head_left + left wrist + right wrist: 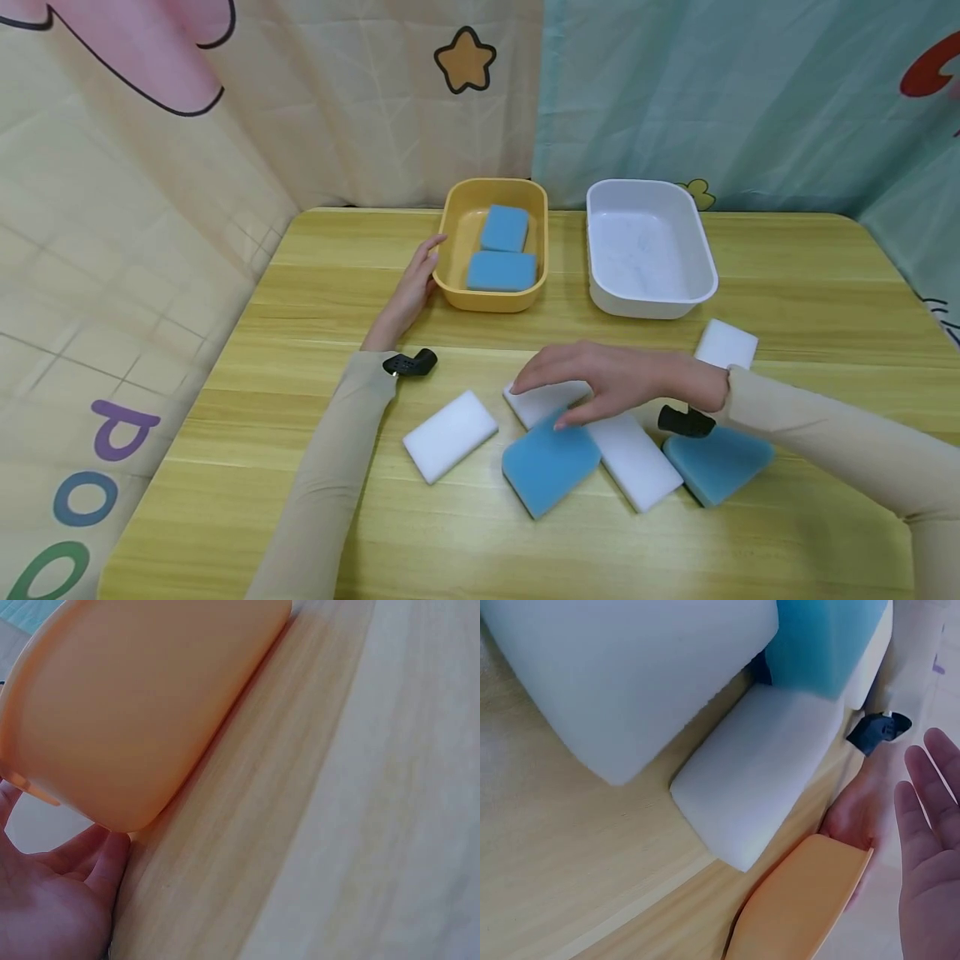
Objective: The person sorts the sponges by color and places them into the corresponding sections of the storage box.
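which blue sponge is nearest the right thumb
The left blue sponge on the table, at the thumb of the right hand; another lies farther right, two in the yellow tub.

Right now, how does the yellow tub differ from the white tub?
The yellow tub holds two blue sponges; the white tub shows none inside. The left hand touches the yellow tub; no hand touches the white tub. Both are open-topped, round-cornered and stand on the table.

- 4 blue sponges (550, 473): 2 right of left hand (406, 297), 2 near right hand (600, 375)
- 4 white sponges (450, 436): 1 left of right hand, 3 close by
- 1 yellow bin (491, 301), at left hand
- 1 white bin (651, 308), beyond right hand
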`<state>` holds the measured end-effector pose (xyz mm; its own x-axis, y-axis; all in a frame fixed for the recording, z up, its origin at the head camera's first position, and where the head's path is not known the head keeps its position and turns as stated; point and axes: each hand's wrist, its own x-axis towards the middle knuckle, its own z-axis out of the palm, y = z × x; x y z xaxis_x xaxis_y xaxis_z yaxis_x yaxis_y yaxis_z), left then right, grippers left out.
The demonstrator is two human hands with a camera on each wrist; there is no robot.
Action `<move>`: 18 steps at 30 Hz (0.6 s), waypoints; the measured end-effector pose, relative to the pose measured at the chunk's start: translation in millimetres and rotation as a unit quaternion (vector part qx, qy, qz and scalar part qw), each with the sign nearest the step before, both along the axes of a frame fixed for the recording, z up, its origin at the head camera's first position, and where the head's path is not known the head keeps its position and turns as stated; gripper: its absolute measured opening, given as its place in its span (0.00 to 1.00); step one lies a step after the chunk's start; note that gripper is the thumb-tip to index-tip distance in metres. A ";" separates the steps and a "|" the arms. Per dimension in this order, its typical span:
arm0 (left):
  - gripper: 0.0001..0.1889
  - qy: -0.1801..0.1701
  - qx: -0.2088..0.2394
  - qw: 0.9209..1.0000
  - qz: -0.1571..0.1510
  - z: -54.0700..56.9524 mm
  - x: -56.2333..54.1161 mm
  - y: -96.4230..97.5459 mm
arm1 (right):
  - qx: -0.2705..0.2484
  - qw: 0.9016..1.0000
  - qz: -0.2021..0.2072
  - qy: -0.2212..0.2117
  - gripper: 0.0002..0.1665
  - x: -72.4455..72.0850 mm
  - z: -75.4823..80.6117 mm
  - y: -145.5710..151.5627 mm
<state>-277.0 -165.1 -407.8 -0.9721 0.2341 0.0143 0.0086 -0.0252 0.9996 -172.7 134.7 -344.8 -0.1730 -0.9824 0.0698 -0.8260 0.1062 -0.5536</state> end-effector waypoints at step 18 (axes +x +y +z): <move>0.23 -0.006 -0.005 1.000 0.008 1.0 -0.7 0.9 | 0.035 0.999 0.021 -0.033 0.36 14.2 -12.3 -0.1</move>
<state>-277.7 -164.2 -406.8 -0.9758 0.2188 0.0002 -0.0033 -0.0155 0.9999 -158.5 134.7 -357.2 -0.1345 -0.9909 -0.0092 -0.7920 0.1131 -0.5999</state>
